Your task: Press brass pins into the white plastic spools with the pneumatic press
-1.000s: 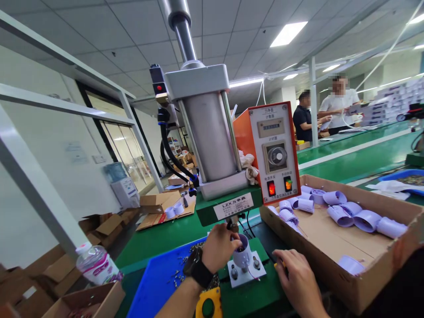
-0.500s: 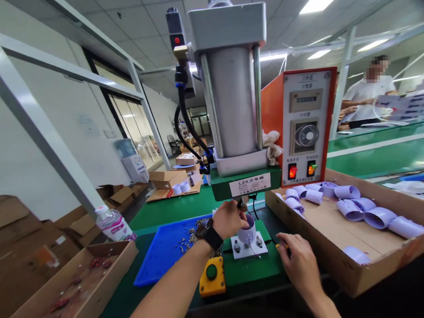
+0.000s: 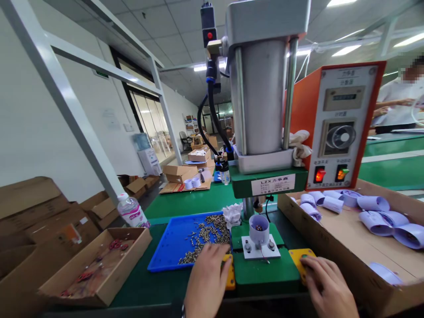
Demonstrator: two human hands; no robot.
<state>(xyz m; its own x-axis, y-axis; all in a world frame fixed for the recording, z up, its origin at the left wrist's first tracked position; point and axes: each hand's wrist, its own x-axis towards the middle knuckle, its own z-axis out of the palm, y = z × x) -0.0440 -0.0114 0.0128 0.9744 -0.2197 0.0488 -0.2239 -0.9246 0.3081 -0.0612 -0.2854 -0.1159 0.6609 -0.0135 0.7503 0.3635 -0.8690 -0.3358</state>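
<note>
A pale lilac plastic cup (image 3: 259, 228) stands upright on the white fixture plate (image 3: 261, 251) under the ram of a pneumatic press (image 3: 265, 101). My left hand (image 3: 207, 280) lies flat over the yellow button box (image 3: 228, 276) left of the fixture, next to the blue tray. My right hand (image 3: 326, 287) rests on the yellow button box (image 3: 300, 258) at the right. Neither hand holds anything.
A blue tray (image 3: 172, 247) holds several small metal pins. An open cardboard box (image 3: 347, 234) of lilac cups sits at the right, a box (image 3: 99, 269) with red parts at the left, beside a water bottle (image 3: 132, 212). An orange control box (image 3: 341, 123) stands right of the press. A person is at the far right.
My left hand let go of the cup and dropped onto the left yellow button box. My right hand shifted onto the right one. The camera has tilted downward.
</note>
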